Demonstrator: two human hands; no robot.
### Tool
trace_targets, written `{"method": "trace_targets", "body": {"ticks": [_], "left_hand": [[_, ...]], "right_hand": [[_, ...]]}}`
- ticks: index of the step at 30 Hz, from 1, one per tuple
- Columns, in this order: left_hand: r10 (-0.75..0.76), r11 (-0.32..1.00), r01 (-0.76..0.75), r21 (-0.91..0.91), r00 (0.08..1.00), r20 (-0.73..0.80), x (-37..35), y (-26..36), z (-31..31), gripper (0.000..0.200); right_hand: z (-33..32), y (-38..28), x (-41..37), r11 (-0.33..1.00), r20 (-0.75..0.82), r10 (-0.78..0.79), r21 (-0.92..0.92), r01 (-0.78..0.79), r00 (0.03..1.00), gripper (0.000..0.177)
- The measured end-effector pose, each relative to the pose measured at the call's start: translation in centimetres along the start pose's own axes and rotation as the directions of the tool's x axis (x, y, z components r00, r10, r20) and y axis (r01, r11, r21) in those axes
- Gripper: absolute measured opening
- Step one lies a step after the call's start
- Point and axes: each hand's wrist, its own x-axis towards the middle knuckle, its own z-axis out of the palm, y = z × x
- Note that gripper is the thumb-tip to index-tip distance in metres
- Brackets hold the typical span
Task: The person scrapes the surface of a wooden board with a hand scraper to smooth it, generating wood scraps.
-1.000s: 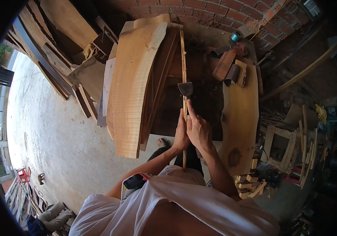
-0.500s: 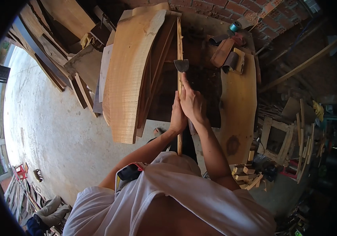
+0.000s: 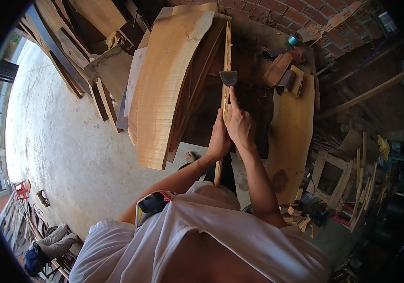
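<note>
One long wooden strip [image 3: 228,53] runs from your waist toward the far side, between the wide slab [image 3: 169,85] on the left and the pale board [image 3: 289,141] on the right. Your left hand [image 3: 219,140] grips it partway along, while your right hand [image 3: 240,128], just beside, appears to hold the dark-bladed tool [image 3: 228,78]; its index finger reaches the near side of the blade, though how the other fingers wrap is hidden. For a clean pass, I'd hold the blade low and level across the strip, guide it with that outstretched finger, and press lightly and evenly so it doesn't dig in. Leave your left fingers on the near side of the blade, steady the strip firmly, and direct any force away from your body.
</note>
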Motion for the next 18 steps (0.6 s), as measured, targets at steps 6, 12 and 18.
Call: {"method": "trace_targets", "body": {"ticks": [6, 12, 18], "left_hand": [[0.094, 0.993, -0.091, 0.078, 0.995, -0.032, 0.3, -1.4, 0.3, 0.082], [0.116, 0.989, -0.113, 0.092, 0.993, -0.027, -0.1, -0.9, -0.3, 0.087], [0.055, 0.998, -0.055, 0.013, 0.998, -0.023, 0.2, -0.7, 0.0, 0.083]], "right_hand": [[0.3, 0.7, 0.5, 0.996, -0.044, -0.089, -0.010, 0.089, 0.995, 0.059], [-0.4, 0.2, 8.0, 1.000, -0.024, -0.023, 0.014, 0.024, 0.999, 0.054], [-1.1, -0.4, 1.1, 0.996, 0.040, -0.072, 0.050, 0.070, 0.997, 0.059]]}}
